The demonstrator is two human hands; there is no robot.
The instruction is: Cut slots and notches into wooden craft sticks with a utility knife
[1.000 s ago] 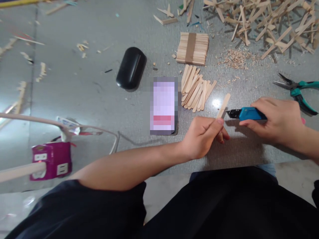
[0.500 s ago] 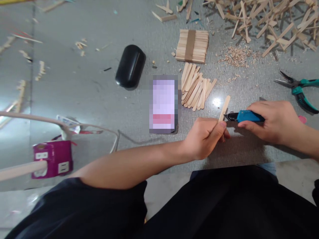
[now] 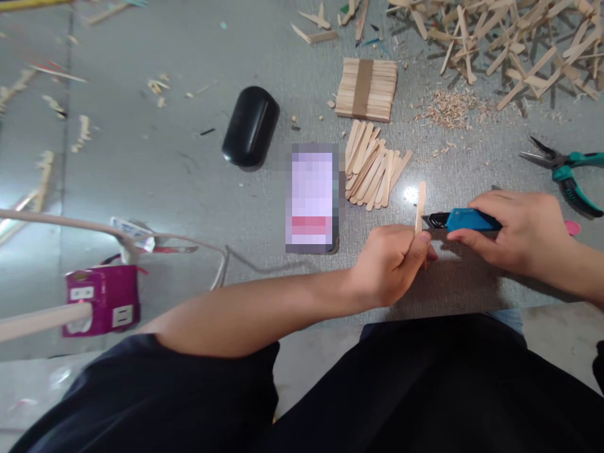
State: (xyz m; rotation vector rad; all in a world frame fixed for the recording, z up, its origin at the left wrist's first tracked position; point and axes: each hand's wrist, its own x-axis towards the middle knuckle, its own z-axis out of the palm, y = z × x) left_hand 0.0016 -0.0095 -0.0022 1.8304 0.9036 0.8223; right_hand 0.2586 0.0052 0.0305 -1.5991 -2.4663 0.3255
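Observation:
My left hand (image 3: pixel 396 264) pinches the lower end of a wooden craft stick (image 3: pixel 421 204), which points away from me, nearly upright in the view. My right hand (image 3: pixel 514 229) is closed around a blue and black utility knife (image 3: pixel 472 219). The knife's blade points left, and its tip is at the stick's right edge, just above my left thumb; whether it cuts into the wood I cannot tell. A fanned pile of loose craft sticks (image 3: pixel 372 167) lies beyond my left hand. Behind that sits a bundle of sticks (image 3: pixel 381 91) bound with a brown paper band.
Green-handled pliers (image 3: pixel 561 167) lie at the right. Wood shavings (image 3: pixel 448 108) and a heap of joined sticks (image 3: pixel 514 44) are at the back right. Left of the loose sticks are a blurred phone (image 3: pixel 311 195), a black case (image 3: pixel 251 126) and a purple socket block (image 3: pixel 101 299) with a cable.
The craft stick has turned from leaning right to nearly upright, its top end moving left. The knife blade stays at its right edge, and both hands keep their grip.

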